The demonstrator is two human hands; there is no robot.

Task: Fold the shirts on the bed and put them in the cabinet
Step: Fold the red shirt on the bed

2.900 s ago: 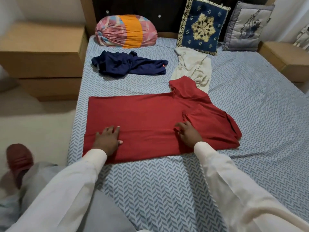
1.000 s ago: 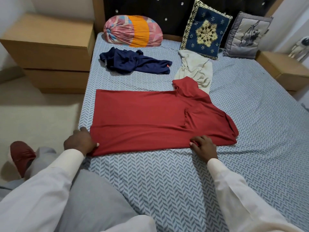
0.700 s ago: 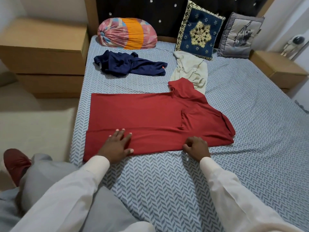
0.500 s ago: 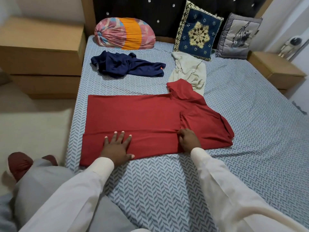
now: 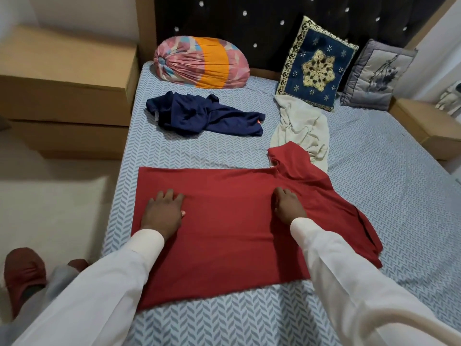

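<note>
A red shirt (image 5: 232,233) lies spread flat on the bed (image 5: 399,196), folded lengthwise, its collar and sleeve toward the right. My left hand (image 5: 163,212) rests flat on the shirt's left part with fingers straight. My right hand (image 5: 287,206) presses on the shirt near the sleeve, fingers laid on the cloth. Behind it lie a crumpled navy shirt (image 5: 202,116) and a crumpled cream shirt (image 5: 301,126), both unfolded.
A wooden cabinet (image 5: 64,78) stands left of the bed and a low wooden side table (image 5: 429,126) at the right. A pink and orange bolster (image 5: 202,62), a blue cushion (image 5: 316,66) and a grey cushion (image 5: 376,76) lean on the dark headboard.
Both hands slid from the shirt's near edge up onto its middle, carrying the near strip of cloth over. The shirt now lies narrower and smoother.
</note>
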